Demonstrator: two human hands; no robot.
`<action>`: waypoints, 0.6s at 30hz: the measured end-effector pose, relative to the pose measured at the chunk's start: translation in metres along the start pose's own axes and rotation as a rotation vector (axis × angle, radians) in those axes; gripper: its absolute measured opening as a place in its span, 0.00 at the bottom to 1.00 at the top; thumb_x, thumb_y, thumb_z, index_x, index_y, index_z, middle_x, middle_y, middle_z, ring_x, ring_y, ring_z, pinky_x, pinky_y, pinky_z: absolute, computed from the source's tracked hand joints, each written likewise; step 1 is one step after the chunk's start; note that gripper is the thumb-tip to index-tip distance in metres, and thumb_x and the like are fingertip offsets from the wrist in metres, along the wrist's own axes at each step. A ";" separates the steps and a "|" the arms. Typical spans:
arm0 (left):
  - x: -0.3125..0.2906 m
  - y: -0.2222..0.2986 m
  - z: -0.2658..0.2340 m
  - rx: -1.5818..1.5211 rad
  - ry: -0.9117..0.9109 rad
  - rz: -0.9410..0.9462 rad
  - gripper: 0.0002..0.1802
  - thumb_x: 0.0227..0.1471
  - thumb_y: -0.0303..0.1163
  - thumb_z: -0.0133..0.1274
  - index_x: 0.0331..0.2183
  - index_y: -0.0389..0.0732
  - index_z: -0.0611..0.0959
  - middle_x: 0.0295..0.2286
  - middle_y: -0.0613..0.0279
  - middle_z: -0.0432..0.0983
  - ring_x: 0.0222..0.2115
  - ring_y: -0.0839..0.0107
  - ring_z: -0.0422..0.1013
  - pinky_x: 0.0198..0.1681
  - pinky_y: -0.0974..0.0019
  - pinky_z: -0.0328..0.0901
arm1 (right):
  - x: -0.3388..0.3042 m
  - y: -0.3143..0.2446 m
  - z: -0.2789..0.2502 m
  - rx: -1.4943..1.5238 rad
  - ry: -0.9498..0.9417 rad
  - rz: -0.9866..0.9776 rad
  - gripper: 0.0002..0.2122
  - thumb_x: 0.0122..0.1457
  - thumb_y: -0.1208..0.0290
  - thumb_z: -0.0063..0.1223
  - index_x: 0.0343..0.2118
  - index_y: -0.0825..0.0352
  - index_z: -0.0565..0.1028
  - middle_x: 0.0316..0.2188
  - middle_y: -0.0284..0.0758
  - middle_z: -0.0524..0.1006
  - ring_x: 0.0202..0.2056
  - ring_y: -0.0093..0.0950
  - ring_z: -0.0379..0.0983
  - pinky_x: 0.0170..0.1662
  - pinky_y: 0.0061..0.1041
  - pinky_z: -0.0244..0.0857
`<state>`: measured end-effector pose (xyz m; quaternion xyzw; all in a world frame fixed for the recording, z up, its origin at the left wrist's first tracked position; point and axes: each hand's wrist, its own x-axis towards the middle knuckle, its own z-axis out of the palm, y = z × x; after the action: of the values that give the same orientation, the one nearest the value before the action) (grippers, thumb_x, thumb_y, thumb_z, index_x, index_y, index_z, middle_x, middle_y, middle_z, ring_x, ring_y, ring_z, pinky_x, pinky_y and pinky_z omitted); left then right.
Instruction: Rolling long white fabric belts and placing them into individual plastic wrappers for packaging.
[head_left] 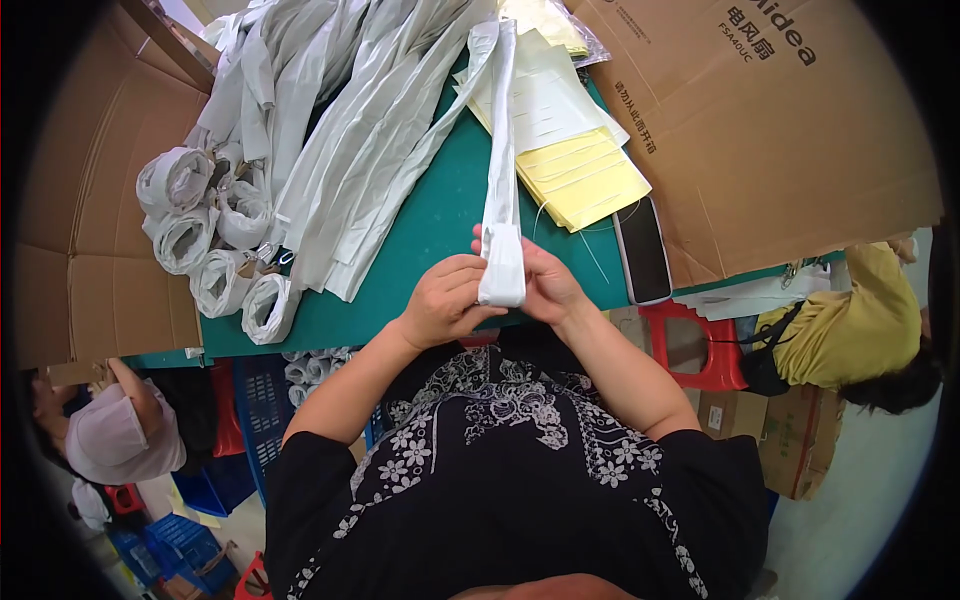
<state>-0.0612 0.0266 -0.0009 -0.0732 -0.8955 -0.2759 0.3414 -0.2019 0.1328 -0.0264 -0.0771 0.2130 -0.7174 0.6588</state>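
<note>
Both hands are closed on a long white wrapped strip [501, 150] at the near edge of the table. Its near end is folded into a flat loop, while the rest runs straight away over the table. My left hand [447, 295] grips the folded end from the left, thumb along its lower edge. On the other side, my right hand [549, 284] holds the same end, its fingers partly hidden behind it. Left of my hands lies a heap of similar loose white strips [375, 130]. Several rolled-up white strips [218, 283] are piled at the table's left edge.
The green table [425, 225] has upright cardboard [100, 210] at left and a large carton panel [760, 130] at right. Yellow sheets [585, 178] and a phone [643, 250] lie right of my hands. Two people sit nearby, one per side; a red stool [700, 350] stands at right.
</note>
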 end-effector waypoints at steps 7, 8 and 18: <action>0.017 -0.010 -0.016 -0.748 -0.203 -0.944 0.16 0.48 0.40 0.55 0.26 0.34 0.81 0.22 0.65 0.76 0.21 0.80 0.68 0.24 0.76 0.61 | 0.007 -0.017 -0.001 -0.408 0.087 0.089 0.19 0.53 0.75 0.48 0.49 0.69 0.64 0.43 0.35 0.70 0.42 0.26 0.69 0.45 0.25 0.64; 0.022 -0.016 -0.019 -0.828 -0.215 -1.004 0.17 0.49 0.40 0.55 0.25 0.34 0.81 0.21 0.65 0.76 0.19 0.81 0.68 0.22 0.76 0.61 | 0.007 -0.017 -0.001 -0.509 0.176 0.116 0.16 0.53 0.73 0.49 0.45 0.68 0.68 0.38 0.33 0.74 0.38 0.23 0.71 0.41 0.22 0.65; 0.001 -0.020 0.009 -0.173 0.097 -0.248 0.20 0.46 0.41 0.55 0.36 0.34 0.77 0.31 0.58 0.75 0.38 0.61 0.68 0.41 0.64 0.62 | 0.012 -0.011 0.004 -0.623 0.451 0.203 0.14 0.60 0.62 0.39 0.37 0.68 0.72 0.32 0.34 0.76 0.31 0.24 0.73 0.31 0.23 0.68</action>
<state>-0.0737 0.0151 -0.0145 0.0222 -0.8532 -0.3951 0.3399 -0.2115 0.1211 -0.0208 -0.0923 0.5660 -0.5488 0.6082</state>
